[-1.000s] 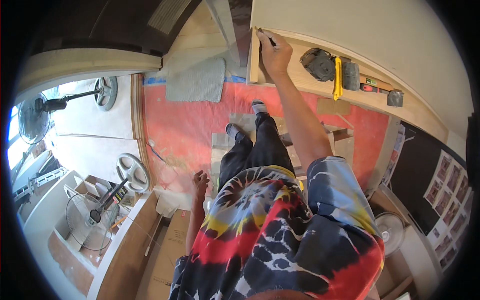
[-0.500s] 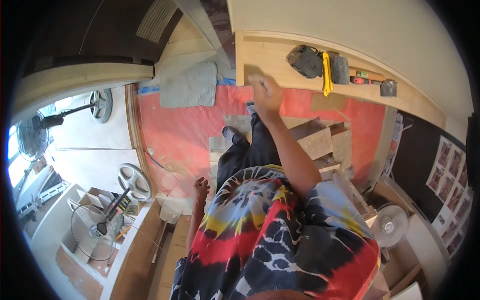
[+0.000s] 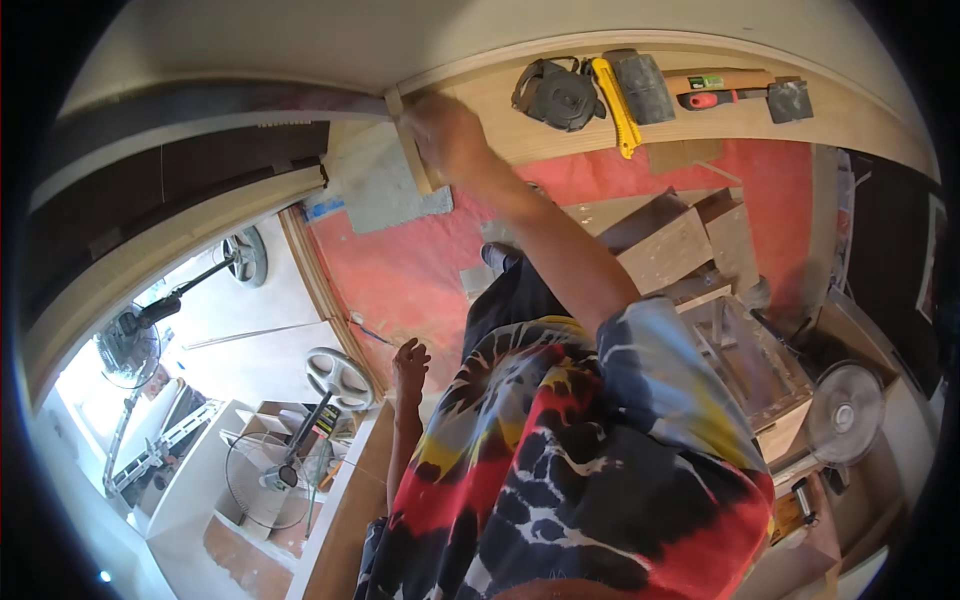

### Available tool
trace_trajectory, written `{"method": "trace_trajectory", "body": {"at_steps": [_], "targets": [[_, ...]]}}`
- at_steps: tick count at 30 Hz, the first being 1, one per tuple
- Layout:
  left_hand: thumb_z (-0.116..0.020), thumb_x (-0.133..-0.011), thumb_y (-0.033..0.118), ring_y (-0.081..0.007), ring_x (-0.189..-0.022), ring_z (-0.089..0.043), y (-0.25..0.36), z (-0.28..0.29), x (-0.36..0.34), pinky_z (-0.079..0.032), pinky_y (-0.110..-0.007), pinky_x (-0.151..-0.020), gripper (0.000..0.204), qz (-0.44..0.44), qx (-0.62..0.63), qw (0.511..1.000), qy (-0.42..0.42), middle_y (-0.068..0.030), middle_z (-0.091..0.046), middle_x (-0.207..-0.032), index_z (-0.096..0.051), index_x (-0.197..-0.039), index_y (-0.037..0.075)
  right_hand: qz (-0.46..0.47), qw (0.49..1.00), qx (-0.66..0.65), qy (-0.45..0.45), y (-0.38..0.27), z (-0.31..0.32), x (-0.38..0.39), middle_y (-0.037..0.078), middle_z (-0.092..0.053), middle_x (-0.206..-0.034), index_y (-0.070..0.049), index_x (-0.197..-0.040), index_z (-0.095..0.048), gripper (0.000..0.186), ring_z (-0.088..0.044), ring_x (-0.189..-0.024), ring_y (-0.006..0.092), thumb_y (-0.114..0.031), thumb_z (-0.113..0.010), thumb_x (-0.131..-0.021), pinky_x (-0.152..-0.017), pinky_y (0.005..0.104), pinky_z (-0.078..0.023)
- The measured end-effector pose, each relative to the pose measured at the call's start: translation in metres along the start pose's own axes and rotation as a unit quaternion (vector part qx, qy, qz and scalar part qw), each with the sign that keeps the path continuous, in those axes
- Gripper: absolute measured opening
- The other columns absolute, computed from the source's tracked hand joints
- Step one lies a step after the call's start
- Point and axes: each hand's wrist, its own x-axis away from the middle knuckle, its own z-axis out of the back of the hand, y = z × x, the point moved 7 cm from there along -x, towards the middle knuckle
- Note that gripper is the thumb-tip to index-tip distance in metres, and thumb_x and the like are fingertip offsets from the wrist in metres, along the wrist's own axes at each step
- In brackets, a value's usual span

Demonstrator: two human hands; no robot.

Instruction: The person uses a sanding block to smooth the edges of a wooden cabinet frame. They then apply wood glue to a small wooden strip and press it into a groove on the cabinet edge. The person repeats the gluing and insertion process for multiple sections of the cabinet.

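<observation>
Right hand: we record it [image 3: 445, 135] at the left end of the wooden shelf, arm stretched forward, over the inner side of the end board; motion blur and angle hide the fingers, so we cannot tell whether it grasps anything.
Left hand: hanging low beside the shirt [image 3: 560, 440], released, fingers loosely bent [image 3: 410, 365].
Wooden shelf: pale, long and shallow [image 3: 500, 125], across the top of our view, curving down to the right; its end board [image 3: 420, 160] stands at the left.
Tape measure: black, rounded [image 3: 562, 95] — the shelf tool nearest the right hand, yet apart from it.
Snap-off knife: yellow [image 3: 615, 108], just right of the tape measure, its lower end reaching over the shelf's front edge.
Grey block: rectangular, dark [image 3: 643, 88], just beside the knife.
Brown strip: green-labelled [image 3: 685, 83], lying lengthwise behind the putty knife.
Putty knife: red-and-black handle, broad grey blade [image 3: 790, 100] pointing right.
Floor: red sheeting [image 3: 370, 265], with a grey mat [image 3: 390, 200] near the shelf's left end.
Wooden boxes: dusty [image 3: 665, 250], right of the extended forearm.
Fans: we count three — two at left [image 3: 130, 345] [image 3: 280, 478], one at right [image 3: 845, 412].
</observation>
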Motion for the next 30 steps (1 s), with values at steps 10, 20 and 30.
{"method": "trace_trajectory", "body": {"at_steps": [10,20,30], "targets": [[-0.057,-0.09,0.025,-0.0196,-0.085,-0.067,0.095,-0.022,0.002,-0.052,-0.031,-0.07,0.048,-0.089,-0.037,0.995,0.005,-0.0132,-0.068,-0.097,-0.054,-0.129,-0.003,-0.059,0.995,-0.08,0.027,-0.024,0.035,0.049,0.008,-0.064,-0.081,-0.009,-0.09,-0.068,0.015,-0.063,-0.075,0.028,-0.007,-0.069,-0.074,-0.064,0.0407,-0.052],[-0.054,-0.095,0.016,-0.0159,-0.085,-0.065,0.165,-0.02,0.028,-0.052,-0.027,-0.071,0.037,-0.166,-0.017,0.985,0.034,-0.0099,-0.068,-0.099,-0.056,-0.126,-0.003,-0.051,0.997,-0.046,-0.018,0.015,-0.008,-0.016,0.009,-0.062,-0.083,-0.01,-0.094,-0.067,0.015,-0.062,-0.08,0.0303,-0.014,-0.061,-0.082,-0.067,0.0425,-0.051],[-0.052,-0.098,0.016,-0.0186,-0.099,-0.064,0.319,-0.012,0.028,-0.052,-0.028,-0.083,0.037,-0.295,-0.036,0.948,0.116,-0.0129,-0.065,-0.109,-0.051,-0.129,-0.005,-0.153,0.939,-0.269,-0.152,-0.032,0.041,0.177,0.013,-0.066,-0.092,-0.007,-0.093,-0.066,0.011,-0.064,-0.085,0.0311,-0.011,-0.062,-0.084,-0.072,0.0402,-0.052]]}}
